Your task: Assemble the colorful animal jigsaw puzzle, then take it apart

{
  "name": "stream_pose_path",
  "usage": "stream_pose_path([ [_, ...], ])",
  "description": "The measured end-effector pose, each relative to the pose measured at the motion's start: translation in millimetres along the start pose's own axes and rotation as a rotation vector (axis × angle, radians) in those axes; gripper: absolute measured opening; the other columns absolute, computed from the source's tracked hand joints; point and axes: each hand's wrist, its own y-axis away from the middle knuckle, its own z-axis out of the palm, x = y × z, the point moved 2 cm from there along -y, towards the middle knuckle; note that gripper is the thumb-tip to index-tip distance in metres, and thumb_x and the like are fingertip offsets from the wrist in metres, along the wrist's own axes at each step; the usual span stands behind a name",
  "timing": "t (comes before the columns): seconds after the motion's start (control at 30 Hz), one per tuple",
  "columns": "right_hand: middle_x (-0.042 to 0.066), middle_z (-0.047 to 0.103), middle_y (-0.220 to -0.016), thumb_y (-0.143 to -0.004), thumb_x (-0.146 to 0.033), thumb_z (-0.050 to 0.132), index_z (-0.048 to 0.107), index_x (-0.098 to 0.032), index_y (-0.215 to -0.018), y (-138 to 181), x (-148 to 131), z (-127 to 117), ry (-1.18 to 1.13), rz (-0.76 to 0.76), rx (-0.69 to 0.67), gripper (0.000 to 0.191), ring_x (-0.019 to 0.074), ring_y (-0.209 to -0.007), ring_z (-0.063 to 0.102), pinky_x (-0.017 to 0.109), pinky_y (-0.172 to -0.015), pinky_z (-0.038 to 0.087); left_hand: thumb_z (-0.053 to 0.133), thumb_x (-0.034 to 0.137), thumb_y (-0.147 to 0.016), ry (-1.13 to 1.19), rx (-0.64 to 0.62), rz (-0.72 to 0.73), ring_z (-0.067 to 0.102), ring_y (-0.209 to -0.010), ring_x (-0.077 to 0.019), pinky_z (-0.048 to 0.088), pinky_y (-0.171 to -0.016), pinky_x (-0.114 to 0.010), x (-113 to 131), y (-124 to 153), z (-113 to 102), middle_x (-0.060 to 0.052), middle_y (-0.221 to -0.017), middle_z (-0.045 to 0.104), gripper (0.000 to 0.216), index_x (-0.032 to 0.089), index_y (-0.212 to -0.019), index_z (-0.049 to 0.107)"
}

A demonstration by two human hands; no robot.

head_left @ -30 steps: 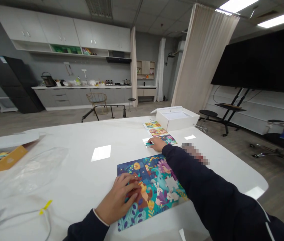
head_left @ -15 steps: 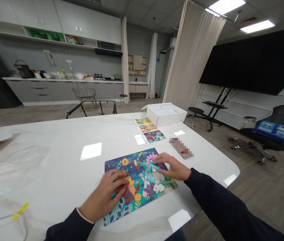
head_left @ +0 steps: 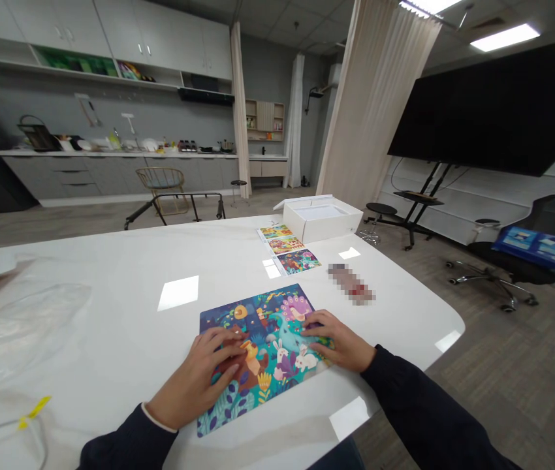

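A colourful picture board [head_left: 262, 391], which looks like a jigsaw puzzle with rabbits, a fox, a peacock and leaves, lies flat and slightly turned on the white table. My left hand [head_left: 204, 375] rests on its left side, fingers stretched over the brown and orange animals. On the right side, my right hand [head_left: 333, 339] lies with fingertips on the teal animal below the peacock. Both hands have their fingers apart, and I see nothing gripped in either. Parts of the picture are hidden under them.
Behind the board lies a strip of picture sheets [head_left: 298, 262], beside an open white box [head_left: 329, 225]. A blurred-out, phone-like object [head_left: 350, 284] is to the right. Clear plastic wrapping [head_left: 27, 326] and a cable with a yellow tie [head_left: 35, 412] lie at left. The table's right edge [head_left: 461, 326] is rounded.
My right hand has shifted slightly down across the board. A pale patch beside its fingers now shows as teal picture. My left hand stays in place, and the view has shifted a little.
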Motion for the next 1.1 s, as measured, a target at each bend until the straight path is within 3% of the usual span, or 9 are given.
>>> stream_pose_path([
  [0.63, 0.011, 0.07, -0.118, -0.096, -0.023, 0.062, 0.075, -0.026, -0.119, -0.4, -5.6, -2.1, 0.106, -0.039, 0.017, 0.026, 0.0292, -0.118, 0.06, 0.051, -0.101, 0.05, 0.057, 0.026, -0.099, 0.01, 0.017, -0.011, 0.055, -0.128, -0.0295, 0.05, -0.103, -0.047, -0.5, 0.4, 1.0, -0.006, -0.134, 0.066, 0.029, 0.033, -0.124, 0.069],
  [1.1, 0.012, 0.068, -0.125, -0.097, -0.023, 0.059, 0.073, -0.026, -0.122, 0.2, -7.4, -0.5, 0.133, -0.034, -0.001, 0.029, 0.0293, -0.122, 0.059, 0.052, -0.105, 0.049, 0.056, 0.027, -0.1, 0.005, 0.001, -0.026, 0.055, -0.13, -0.0294, 0.051, -0.105, -0.048, -2.7, 0.8, 3.6, -0.006, -0.138, 0.064, 0.032, 0.034, -0.129, 0.067],
])
